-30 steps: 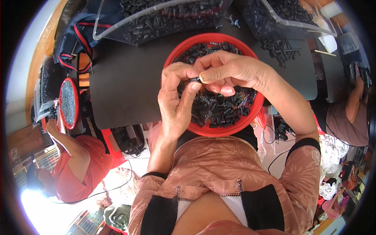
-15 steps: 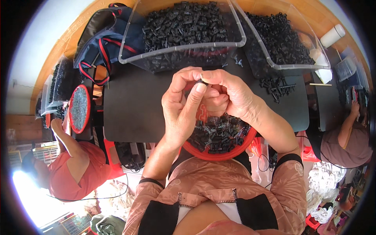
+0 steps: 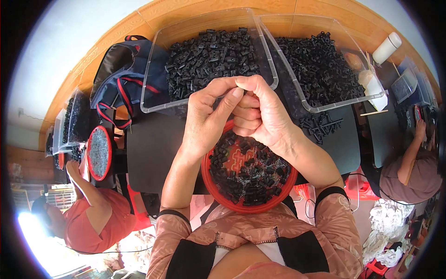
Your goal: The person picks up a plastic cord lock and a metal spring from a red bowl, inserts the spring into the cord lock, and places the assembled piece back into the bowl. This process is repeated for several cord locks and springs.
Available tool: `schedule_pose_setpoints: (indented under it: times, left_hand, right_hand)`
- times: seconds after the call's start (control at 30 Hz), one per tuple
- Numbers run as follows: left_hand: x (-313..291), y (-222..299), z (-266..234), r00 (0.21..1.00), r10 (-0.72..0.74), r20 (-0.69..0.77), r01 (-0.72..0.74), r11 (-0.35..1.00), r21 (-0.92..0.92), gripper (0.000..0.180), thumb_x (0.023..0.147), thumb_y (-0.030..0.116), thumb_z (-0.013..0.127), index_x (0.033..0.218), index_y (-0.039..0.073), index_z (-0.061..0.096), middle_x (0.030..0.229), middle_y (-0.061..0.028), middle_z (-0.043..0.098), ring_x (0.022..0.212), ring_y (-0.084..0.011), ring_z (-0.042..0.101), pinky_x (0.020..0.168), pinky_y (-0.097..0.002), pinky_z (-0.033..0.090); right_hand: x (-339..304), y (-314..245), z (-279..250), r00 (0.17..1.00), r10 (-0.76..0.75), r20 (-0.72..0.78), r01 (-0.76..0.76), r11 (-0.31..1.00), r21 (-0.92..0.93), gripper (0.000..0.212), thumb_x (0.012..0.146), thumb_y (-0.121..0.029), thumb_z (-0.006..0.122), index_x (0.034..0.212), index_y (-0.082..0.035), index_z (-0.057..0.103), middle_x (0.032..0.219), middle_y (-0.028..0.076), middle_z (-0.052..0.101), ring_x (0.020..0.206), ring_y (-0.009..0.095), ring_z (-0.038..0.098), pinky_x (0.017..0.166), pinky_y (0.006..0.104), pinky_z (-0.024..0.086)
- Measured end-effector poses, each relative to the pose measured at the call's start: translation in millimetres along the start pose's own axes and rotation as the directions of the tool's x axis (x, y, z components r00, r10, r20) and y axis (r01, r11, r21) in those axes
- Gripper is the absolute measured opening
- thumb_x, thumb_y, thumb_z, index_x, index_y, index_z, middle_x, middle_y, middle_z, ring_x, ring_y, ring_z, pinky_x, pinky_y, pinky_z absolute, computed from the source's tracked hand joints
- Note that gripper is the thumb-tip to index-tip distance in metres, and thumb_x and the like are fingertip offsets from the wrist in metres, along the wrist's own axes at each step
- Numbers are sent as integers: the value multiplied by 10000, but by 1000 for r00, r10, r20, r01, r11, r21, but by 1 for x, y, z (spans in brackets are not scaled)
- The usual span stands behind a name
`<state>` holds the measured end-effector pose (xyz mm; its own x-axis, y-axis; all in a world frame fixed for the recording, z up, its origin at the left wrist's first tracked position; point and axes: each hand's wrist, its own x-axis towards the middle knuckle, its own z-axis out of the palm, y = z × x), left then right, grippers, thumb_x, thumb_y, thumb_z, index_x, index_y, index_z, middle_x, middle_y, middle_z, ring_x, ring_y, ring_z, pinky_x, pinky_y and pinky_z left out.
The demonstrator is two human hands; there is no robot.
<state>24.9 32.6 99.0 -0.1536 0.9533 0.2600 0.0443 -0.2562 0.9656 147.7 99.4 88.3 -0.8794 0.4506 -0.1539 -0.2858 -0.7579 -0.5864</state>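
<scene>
My left hand [image 3: 204, 116] and my right hand [image 3: 269, 114] meet fingertip to fingertip above the far side of a round red tray. Both are closed in a pinch on a small black part, mostly hidden by the thumbs and forefingers; only a dark speck of it shows. The right hand's other fingers are curled into the palm. Below, the red tray [image 3: 251, 209] rests against my lap at the table's near edge. It holds many small black plastic pieces [image 3: 253, 186] mixed with tiny silvery bits.
Beyond my hands stand two clear bins [image 3: 146, 81] [image 3: 344, 103] heaped with black parts. Loose black pieces [image 3: 320, 126] lie on the dark table [image 3: 153, 153] at right. A bag [image 3: 116, 83] sits far left, a white bottle [image 3: 387, 48] far right. Co-workers [image 3: 97, 216] [image 3: 409, 179] sit either side.
The view has shifted, so the tray and bins sit lower in the picture and more of the tray shows. My hands stay pinched together; the black part shows less now.
</scene>
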Motion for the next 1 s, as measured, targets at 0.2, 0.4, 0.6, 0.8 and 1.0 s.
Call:
schedule_pose_setpoints:
  times: [0.2,0.4,0.6,0.8,1.0]
  left_hand:
    - [9,-7,-10,1000,6,17,-8,994,110,266,946,109,564,1155,-52,598,1049,-87,654,995,-135,602,884,-257,464]
    - [24,3,-36,976,154,-152,-155,988,4,236,942,92,559,1125,-46,613,1052,-94,668,1033,-142,596,954,-258,417]
    - [21,27,-21,939,156,-306,-108,980,169,232,946,174,565,1086,4,638,1042,-84,672,943,-127,602,818,-227,433]
    - [20,23,-28,930,255,-264,-188,949,255,242,948,182,565,1095,0,628,1049,-93,672,952,-135,606,831,-231,436]
    - [3,39,-12,931,166,-325,-59,947,315,238,943,206,577,1045,4,652,1033,-105,681,931,-134,613,829,-236,451]
  right_hand:
    - [4,-7,-4,996,-80,38,80,997,3,540,890,-468,540,536,-232,207,463,-99,182,377,60,146,390,251,155]
    - [-35,-25,8,578,-812,80,789,532,-307,494,894,-579,457,642,-178,318,578,-63,300,496,79,266,486,274,239]
    - [-28,-44,2,505,-829,241,379,-37,-925,243,940,-122,487,847,23,659,617,-10,495,502,37,367,470,195,248]
    - [-31,-27,5,812,-490,316,213,-256,-943,70,825,-68,692,869,-19,669,696,19,634,592,90,581,533,222,428]
    - [-14,9,-33,968,53,244,235,-523,-819,121,786,-147,649,813,-30,634,767,119,605,749,327,610,649,428,482]
